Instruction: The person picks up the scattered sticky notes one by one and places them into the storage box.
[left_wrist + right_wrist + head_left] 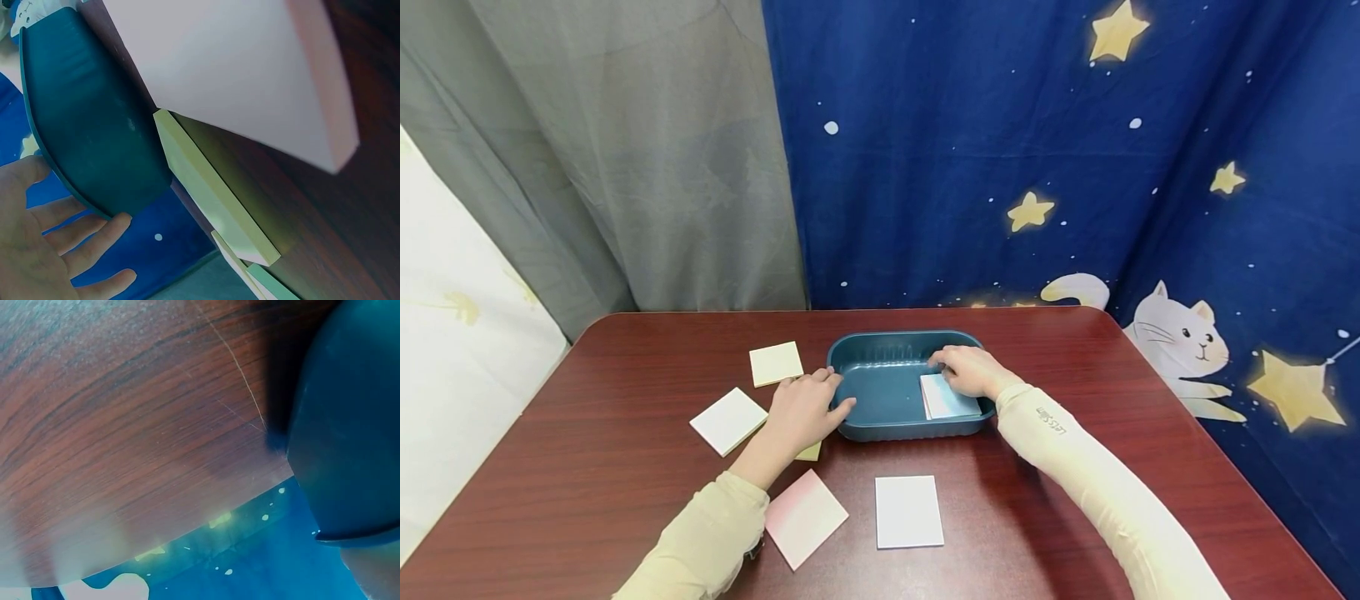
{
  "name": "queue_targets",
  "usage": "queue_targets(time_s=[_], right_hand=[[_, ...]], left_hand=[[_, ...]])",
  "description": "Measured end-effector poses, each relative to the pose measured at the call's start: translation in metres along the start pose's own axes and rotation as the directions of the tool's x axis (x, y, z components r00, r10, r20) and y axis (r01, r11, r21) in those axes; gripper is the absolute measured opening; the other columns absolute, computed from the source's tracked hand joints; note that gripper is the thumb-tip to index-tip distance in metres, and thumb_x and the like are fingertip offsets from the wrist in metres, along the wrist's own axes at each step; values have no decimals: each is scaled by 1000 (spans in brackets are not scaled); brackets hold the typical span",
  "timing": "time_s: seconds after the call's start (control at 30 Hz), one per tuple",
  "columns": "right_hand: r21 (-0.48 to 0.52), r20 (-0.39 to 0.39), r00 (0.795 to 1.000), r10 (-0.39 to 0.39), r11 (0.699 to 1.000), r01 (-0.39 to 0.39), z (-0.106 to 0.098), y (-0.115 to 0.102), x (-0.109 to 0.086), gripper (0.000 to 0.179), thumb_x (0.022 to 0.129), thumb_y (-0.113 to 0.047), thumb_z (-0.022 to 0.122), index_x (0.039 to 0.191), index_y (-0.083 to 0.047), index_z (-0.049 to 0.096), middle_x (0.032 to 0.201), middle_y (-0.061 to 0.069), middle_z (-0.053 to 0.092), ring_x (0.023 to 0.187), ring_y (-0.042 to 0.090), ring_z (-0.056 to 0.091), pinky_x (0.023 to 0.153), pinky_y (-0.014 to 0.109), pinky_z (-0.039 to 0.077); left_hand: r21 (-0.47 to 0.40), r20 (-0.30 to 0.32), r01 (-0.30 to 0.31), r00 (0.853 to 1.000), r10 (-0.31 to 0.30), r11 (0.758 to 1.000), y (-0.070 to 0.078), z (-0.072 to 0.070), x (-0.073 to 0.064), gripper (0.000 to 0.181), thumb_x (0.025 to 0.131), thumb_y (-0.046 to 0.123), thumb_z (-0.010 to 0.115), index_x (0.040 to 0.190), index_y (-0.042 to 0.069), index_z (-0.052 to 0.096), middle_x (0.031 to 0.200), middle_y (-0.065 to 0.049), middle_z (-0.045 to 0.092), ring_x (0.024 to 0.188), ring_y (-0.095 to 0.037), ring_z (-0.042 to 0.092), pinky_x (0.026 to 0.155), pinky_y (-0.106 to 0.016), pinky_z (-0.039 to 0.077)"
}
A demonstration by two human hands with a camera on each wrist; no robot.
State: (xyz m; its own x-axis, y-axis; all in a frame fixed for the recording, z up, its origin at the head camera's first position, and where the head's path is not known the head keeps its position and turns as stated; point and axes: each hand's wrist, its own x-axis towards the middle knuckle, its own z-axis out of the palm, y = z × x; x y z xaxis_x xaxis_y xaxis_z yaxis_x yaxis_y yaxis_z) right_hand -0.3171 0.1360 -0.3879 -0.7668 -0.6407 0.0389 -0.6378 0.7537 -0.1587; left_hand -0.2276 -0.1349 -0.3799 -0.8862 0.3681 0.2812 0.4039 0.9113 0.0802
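A dark teal plastic basket (880, 398) stands on the table. My left hand (805, 408) rests at its left rim with fingers spread; in the left wrist view, the fingers (100, 240) lie loosely by the rim and grip nothing. Over the basket's right end reaches my right hand (972, 371), its fingers slightly bent above a light blue sticky-note pad (947, 400) lying inside. Whether the fingertips touch that pad is hard to tell. The right wrist view shows mostly the basket's outer wall (350, 437) and a sliver of hand.
Left of the basket lie a pale yellow pad (777, 364) and a white pad (728, 421). Another yellow pad (810, 452) is partly hidden under my left hand. Nearer are a pink pad (807, 518) and a white square pad (908, 512). Curtains hang behind the table (625, 375).
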Motion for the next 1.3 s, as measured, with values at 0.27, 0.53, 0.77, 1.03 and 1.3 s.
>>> queue_targets(time_s=[0.27,0.53,0.77,1.03,1.3], right_hand=[[-1,-51,998,-25,1000,25,-6,0,-2,28,82,-2,48,103,-11,64,93,3,59,86,19,55,74,37,43],[-10,-53,998,-18,1000,17,-13,-2,-5,27,83,-4,48,104,-11,64,92,1,59,80,15,55,70,34,43],[-4,-51,998,-35,999,35,-22,-9,-9,25,84,-7,51,107,-12,62,96,1,59,80,14,56,68,33,44],[-5,-27,998,-49,999,49,-32,-18,-15,26,85,-10,52,109,-13,61,99,2,59,79,12,56,67,32,44],[-26,-61,994,-90,996,89,-42,-29,-25,26,83,-12,56,109,-14,62,100,2,61,81,14,57,68,32,45]], left_hand=[[-5,-11,1,1000,-1,1000,1,1,-1,43,82,39,57,108,5,62,112,-13,56,87,-27,59,74,-47,43],[-13,-11,-2,1000,2,1000,2,1,-1,43,82,39,57,108,5,62,112,-13,56,87,-27,59,74,-47,43],[-15,-17,-1,1000,1,1000,1,1,-1,42,82,38,57,108,4,62,113,-14,56,88,-27,59,75,-47,43],[-20,-22,-1,1000,1,1000,3,1,-3,42,81,37,58,107,4,62,112,-14,56,87,-27,59,74,-47,43],[-10,-33,-6,999,6,1000,3,1,-3,42,82,38,58,106,5,62,111,-14,57,85,-27,60,74,-47,43]])
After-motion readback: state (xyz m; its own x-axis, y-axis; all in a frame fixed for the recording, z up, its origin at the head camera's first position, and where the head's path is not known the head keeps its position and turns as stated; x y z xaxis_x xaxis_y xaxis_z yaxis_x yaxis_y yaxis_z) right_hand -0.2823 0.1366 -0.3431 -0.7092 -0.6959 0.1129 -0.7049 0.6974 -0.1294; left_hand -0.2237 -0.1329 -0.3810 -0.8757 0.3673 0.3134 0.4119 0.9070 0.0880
